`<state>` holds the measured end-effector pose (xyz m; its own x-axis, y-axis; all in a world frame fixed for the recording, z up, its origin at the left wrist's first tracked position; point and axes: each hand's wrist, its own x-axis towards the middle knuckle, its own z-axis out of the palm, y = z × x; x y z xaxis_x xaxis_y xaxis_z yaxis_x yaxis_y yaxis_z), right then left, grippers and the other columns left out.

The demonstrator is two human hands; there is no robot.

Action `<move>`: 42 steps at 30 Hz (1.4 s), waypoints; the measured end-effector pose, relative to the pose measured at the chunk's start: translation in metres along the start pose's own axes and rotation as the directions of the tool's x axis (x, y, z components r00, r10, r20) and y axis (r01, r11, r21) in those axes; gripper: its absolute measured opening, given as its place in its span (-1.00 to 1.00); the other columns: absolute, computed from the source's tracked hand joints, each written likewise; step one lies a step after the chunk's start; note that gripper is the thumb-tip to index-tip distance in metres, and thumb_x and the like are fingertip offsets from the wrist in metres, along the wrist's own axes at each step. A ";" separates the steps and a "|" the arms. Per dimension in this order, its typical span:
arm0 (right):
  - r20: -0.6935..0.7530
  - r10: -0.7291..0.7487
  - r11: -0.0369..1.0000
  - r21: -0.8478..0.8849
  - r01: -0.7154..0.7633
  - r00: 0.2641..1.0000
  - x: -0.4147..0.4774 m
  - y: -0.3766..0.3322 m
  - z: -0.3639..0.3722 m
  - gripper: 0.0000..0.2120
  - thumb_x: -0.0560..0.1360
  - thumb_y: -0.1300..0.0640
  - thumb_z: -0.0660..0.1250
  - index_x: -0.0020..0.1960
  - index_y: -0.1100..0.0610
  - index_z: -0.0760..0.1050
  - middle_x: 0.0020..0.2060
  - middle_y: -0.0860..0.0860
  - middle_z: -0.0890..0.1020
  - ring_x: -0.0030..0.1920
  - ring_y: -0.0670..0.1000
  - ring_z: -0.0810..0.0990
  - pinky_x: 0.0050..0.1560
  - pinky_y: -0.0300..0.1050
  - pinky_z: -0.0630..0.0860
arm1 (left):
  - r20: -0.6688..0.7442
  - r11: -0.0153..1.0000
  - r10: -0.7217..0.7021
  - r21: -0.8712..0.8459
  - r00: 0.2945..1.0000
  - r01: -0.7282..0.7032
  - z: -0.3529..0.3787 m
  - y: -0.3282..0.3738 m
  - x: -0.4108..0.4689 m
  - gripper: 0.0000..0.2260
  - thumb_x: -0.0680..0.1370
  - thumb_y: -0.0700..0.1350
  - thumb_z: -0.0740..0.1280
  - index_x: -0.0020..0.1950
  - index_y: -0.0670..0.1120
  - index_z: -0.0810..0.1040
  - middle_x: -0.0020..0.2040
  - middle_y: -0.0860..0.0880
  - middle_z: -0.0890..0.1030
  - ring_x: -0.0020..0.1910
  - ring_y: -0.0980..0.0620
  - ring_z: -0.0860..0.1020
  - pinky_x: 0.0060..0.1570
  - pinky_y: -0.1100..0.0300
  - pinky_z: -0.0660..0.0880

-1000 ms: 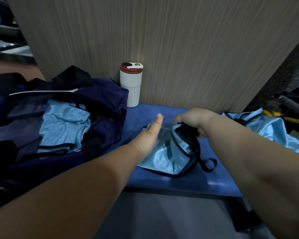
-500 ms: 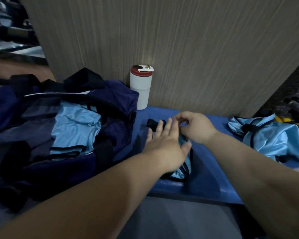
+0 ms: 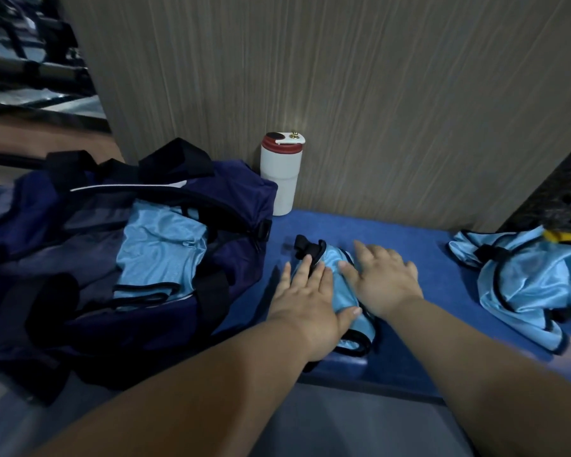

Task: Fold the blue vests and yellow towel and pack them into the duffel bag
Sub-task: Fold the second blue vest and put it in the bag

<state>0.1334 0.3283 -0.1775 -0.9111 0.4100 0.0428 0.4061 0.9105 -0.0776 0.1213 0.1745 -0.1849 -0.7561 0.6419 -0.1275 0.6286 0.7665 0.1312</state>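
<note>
Left hand [image 3: 305,300] and right hand [image 3: 381,280] lay flat, fingers spread, pressing the folded blue vest [image 3: 342,293] beneath them; fabric judged light, slippery, best pinched at its black-trimmed edges.

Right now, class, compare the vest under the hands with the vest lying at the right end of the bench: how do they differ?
The vest under the hands is folded into a narrow bundle; the vest at the right lies loose and crumpled. The first is pressed flat by the left hand and right hand; the second is untouched. The first sits nearer the duffel bag. Both are light blue with black trim.
</note>
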 end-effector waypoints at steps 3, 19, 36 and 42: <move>-0.066 0.242 0.969 0.069 -0.237 0.968 -0.015 -0.003 -0.005 -0.41 0.57 -0.27 -0.07 0.33 0.10 0.38 0.28 0.10 0.45 0.31 0.14 0.35 0.24 0.10 0.27 | 0.001 1.000 -0.009 0.016 1.000 0.009 -0.001 0.001 -0.002 -0.30 0.57 0.32 -0.22 0.57 -0.08 -0.20 0.57 0.02 -0.24 0.47 -0.01 -0.43 0.42 -0.10 -0.42; -0.162 0.115 0.792 0.611 0.008 0.980 -0.028 -0.037 -0.024 -0.81 0.47 0.14 0.37 -0.02 0.09 0.36 -0.29 -0.06 0.51 -0.21 0.05 0.50 -0.26 -0.11 0.32 | -0.294 0.984 0.066 -0.139 0.953 -0.111 -0.052 -0.033 -0.041 -0.09 0.27 0.40 -0.43 0.54 -0.03 -0.31 0.51 0.07 -0.41 0.41 0.09 -0.52 0.43 0.04 -0.44; -0.351 -0.147 0.515 0.771 0.375 0.925 -0.031 -0.238 -0.039 -0.57 0.45 0.18 0.42 0.15 0.00 0.24 0.10 0.02 0.49 -0.02 -0.02 0.51 0.08 -0.04 0.48 | -0.448 0.934 -0.358 -0.173 0.819 0.313 -0.076 -0.243 -0.087 -0.27 0.51 0.32 -0.40 0.55 0.04 0.09 0.57 0.07 0.05 0.54 0.05 -0.23 0.45 -0.06 -0.32; -0.737 -0.329 0.802 0.111 0.587 0.590 -0.031 -0.241 -0.016 -0.36 0.23 0.13 0.55 0.22 0.07 0.34 0.14 0.10 0.44 0.20 0.15 0.43 0.20 0.15 0.40 | -0.414 0.936 -0.330 -0.258 0.848 0.238 -0.072 -0.257 -0.079 -0.38 0.57 0.30 -0.25 0.57 0.05 -0.03 0.57 0.13 -0.05 0.54 0.10 -0.20 0.47 0.04 -0.29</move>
<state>0.0650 0.0971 -0.1438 -0.6190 -0.0188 0.7852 -0.2164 0.9651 -0.1475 0.0065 -0.0742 -0.1382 -0.9241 0.2836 0.2559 0.3616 0.8657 0.3461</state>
